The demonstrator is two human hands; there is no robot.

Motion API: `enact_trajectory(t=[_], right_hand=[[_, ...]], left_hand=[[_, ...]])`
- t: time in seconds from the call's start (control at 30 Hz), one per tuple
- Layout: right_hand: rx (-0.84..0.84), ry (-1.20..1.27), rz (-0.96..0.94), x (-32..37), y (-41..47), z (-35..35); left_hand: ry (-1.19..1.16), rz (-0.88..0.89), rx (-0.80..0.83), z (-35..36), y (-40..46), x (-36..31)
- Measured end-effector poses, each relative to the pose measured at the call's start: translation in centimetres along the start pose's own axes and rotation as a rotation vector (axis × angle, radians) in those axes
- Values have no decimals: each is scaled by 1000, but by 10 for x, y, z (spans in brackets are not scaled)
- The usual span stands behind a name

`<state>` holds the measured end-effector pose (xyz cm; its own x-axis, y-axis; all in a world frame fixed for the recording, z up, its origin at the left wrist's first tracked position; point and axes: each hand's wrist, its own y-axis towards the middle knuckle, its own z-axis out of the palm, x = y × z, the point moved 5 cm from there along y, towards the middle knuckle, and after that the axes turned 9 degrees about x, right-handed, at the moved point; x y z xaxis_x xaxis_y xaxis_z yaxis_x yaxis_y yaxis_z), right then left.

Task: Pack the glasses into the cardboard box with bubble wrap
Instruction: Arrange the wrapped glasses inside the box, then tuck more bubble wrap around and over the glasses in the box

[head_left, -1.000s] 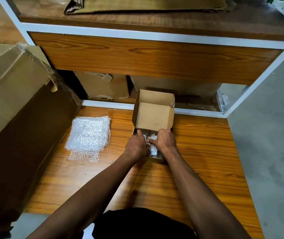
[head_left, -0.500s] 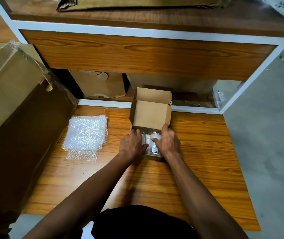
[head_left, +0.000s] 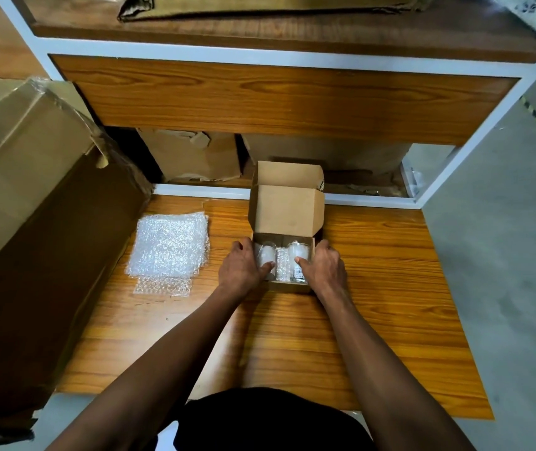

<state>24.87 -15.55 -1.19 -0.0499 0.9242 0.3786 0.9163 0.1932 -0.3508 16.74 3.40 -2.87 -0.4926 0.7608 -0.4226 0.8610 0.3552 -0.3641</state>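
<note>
A small open cardboard box [head_left: 288,209] stands on the wooden shelf, its lid flap upright. Two clear glasses lie inside, side by side: the left glass [head_left: 266,253] and the right glass [head_left: 300,255], which carries a small label. A strip of bubble wrap [head_left: 282,264] fills the gap between them. My left hand [head_left: 242,268] grips the box's left side with its thumb pressing on the left glass. On the opposite side my right hand [head_left: 323,268] holds the box wall, thumb resting on the right glass.
A stack of bubble wrap sheets [head_left: 169,247] lies on the shelf [head_left: 374,288] left of the box. A large cardboard carton [head_left: 32,222] leans along the left. More cartons [head_left: 192,154] sit behind, under an upper shelf [head_left: 276,96]. Grey floor [head_left: 504,255] lies to the right.
My hands have moved apart from the middle of the box to its two sides. Both glasses and the bubble wrap between them now show.
</note>
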Motion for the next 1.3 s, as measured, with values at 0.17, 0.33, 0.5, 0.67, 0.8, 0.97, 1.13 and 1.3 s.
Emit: enact_trajectory(t=[0.17,0.33,0.5,0.67,0.8,0.97,1.13,1.3], right_hand=[[1,24,5,0,-1,-2],[-130,1,-64,9,-9,-5],[-201,45,-341,48,-20,2],[-40,82,-679,116,-30,35],[47,106,-783,161,-23,55],[171,31,-774,194,-4,78],[253,27,-719,212,9,97],[322,-32,-632,220,19,115]], left_hand=[[-2,5,4,1,-1,1],[-26,57,-99,-11,-4,8],[-214,56,-323,-42,-5,39],[-243,-113,-383,-65,-2,101],[-65,-245,-280,-68,4,149],[62,-242,-187,-65,13,175],[54,-180,-292,-79,20,177],[102,-177,-282,-96,40,184]])
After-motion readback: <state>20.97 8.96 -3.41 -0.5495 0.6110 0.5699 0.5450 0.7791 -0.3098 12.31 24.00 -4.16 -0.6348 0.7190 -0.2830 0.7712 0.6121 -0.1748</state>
